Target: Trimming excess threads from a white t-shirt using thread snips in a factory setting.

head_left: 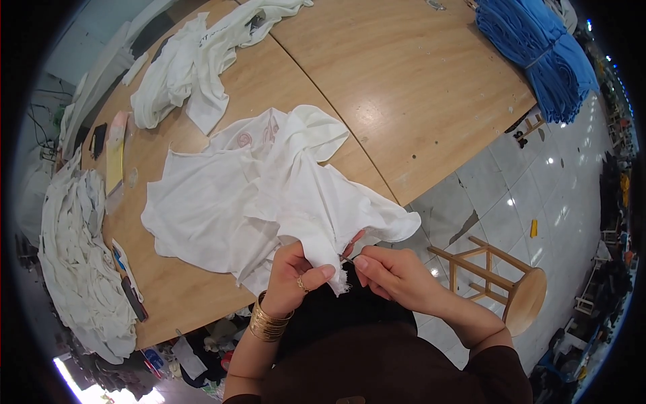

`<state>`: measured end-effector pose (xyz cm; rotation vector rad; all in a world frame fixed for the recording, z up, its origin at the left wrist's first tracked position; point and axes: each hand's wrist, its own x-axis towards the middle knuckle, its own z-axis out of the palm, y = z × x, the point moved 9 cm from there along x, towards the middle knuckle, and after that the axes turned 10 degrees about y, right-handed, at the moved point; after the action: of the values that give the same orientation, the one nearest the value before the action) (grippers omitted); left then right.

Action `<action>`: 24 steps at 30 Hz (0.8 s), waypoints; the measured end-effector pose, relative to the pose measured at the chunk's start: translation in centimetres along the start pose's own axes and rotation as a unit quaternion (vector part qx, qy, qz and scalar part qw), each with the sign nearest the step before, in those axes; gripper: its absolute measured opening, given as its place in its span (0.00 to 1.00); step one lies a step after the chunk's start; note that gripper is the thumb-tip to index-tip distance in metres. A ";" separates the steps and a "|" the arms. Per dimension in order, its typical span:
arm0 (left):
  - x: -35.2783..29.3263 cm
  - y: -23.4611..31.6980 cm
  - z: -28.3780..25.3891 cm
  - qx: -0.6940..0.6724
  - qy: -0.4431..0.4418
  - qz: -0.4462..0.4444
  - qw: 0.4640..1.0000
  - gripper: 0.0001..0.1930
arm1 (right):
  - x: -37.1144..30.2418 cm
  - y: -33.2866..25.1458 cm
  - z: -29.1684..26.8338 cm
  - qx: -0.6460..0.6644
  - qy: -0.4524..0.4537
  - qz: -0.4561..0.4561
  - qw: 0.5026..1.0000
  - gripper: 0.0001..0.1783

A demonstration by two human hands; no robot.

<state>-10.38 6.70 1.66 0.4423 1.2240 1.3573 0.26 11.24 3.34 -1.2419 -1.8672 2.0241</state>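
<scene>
A white garment (289,182) lies bunched over the table's near edge, its frayed end hanging toward me. Near that end my left hand (294,273) is closed on the cloth, thumb on top, with gold bangles on the wrist and a ring on a finger. Just to the right, my right hand (387,269) is closed in a pinch round a thin dark metal tool (346,258). The tool's tip touches or nearly touches the cloth edge; most of it is hidden by my fingers, so its exact kind does not show.
The wooden table (377,81) has a seam across it. White garments (182,81) lie at the far left, a white cloth heap (84,262) at the left edge, scissors (131,296) beside it. Blue bundled cloth (538,57) sits far right; a wooden stool (525,303) stands on the tiles.
</scene>
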 end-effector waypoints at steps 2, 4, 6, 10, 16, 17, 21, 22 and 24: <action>0.0 -0.2 -0.2 0.006 -0.002 0.004 1.000 0.20 | 0.1 0.1 -0.1 0.001 0.015 -0.006 1.000 0.19; 0.0 -0.4 -0.5 -0.002 -0.011 0.014 1.000 0.16 | 0.0 -0.1 -0.2 -0.009 0.015 -0.009 1.000 0.18; -0.1 -0.4 -0.5 -0.010 -0.020 0.023 0.999 0.13 | -0.1 -0.4 -0.2 -0.018 0.016 -0.011 1.000 0.18; -0.4 -0.2 -0.3 0.020 -0.020 0.019 0.999 0.12 | -0.2 -1.2 -0.5 -0.052 0.030 -0.046 0.997 0.18; -0.3 -0.3 -0.3 0.007 -0.030 0.017 0.999 0.12 | -0.4 -1.0 -0.7 -0.064 0.023 -0.029 0.997 0.17; -0.2 -0.3 -0.4 0.005 -0.032 0.015 0.999 0.12 | -0.5 -1.1 -0.5 -0.064 0.010 -0.029 0.998 0.17; -0.2 -0.4 -0.4 0.006 -0.032 0.018 0.999 0.12 | -0.5 -1.2 -0.5 -0.061 0.011 -0.034 0.998 0.17; -0.2 -0.4 -0.4 0.007 -0.032 0.018 0.999 0.11 | -0.5 -1.0 -0.4 -0.063 0.008 -0.025 0.998 0.17; -0.2 -0.4 -0.4 0.008 -0.031 0.018 0.999 0.11 | -0.4 -0.8 -0.4 -0.065 0.005 -0.017 0.998 0.17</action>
<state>-10.47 6.26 1.27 0.5157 1.1808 1.3555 0.44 11.48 4.27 -1.2395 -2.0288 1.9041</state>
